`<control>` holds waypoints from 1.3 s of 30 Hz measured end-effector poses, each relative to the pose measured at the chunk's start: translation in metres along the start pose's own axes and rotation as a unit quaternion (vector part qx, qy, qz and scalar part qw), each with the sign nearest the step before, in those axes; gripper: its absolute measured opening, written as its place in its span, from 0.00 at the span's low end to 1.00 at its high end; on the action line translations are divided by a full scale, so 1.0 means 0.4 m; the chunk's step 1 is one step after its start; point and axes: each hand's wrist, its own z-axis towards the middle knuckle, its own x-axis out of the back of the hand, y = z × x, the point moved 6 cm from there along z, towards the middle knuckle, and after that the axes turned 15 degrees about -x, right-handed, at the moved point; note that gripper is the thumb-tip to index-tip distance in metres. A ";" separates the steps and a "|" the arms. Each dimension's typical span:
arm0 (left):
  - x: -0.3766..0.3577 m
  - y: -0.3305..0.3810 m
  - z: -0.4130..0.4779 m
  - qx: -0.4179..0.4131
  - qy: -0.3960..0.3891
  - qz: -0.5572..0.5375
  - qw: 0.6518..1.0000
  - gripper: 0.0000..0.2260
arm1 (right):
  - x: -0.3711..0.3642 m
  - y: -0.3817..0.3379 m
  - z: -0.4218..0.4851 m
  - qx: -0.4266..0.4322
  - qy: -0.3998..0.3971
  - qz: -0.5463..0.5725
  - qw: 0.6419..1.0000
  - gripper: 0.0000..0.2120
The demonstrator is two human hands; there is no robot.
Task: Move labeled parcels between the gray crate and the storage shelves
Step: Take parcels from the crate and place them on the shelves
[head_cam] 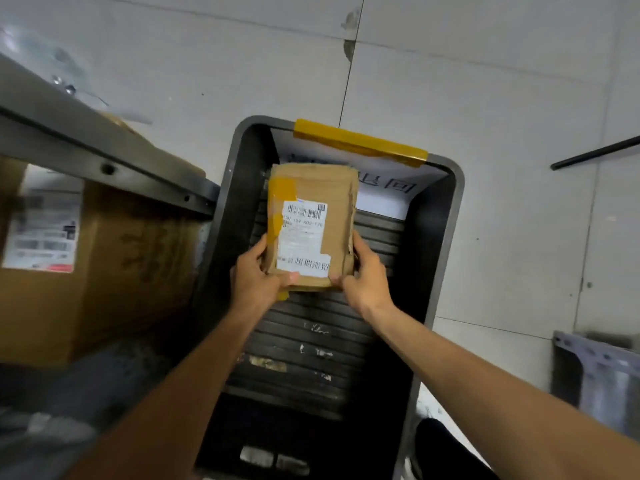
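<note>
The brown parcel (pixel 313 230) bears a white label (pixel 303 237) and yellow tape (pixel 282 192); the gray crate (pixel 436 237) has a yellow handle (pixel 360 142).

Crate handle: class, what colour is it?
Yellow. The handle at the far rim of the crate shows best in the head view.

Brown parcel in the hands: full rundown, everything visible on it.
The parcel is a small, flat, oblong package of brown cardboard, worn and creased, with frayed edges along its right side and top. Patches of yellow tape sit on its left edge. A white label with a barcode and printed text covers much of the upward face. It is over the open gray crate, with its long side pointing away from the person. The left hand and right hand grip its near corners, thumbs on top.
</note>
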 end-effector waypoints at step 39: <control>0.358 1.305 -0.497 -0.185 -0.136 0.386 0.893 0.13 | 0.449 -0.931 -0.959 0.194 -0.018 -0.640 0.743 0.22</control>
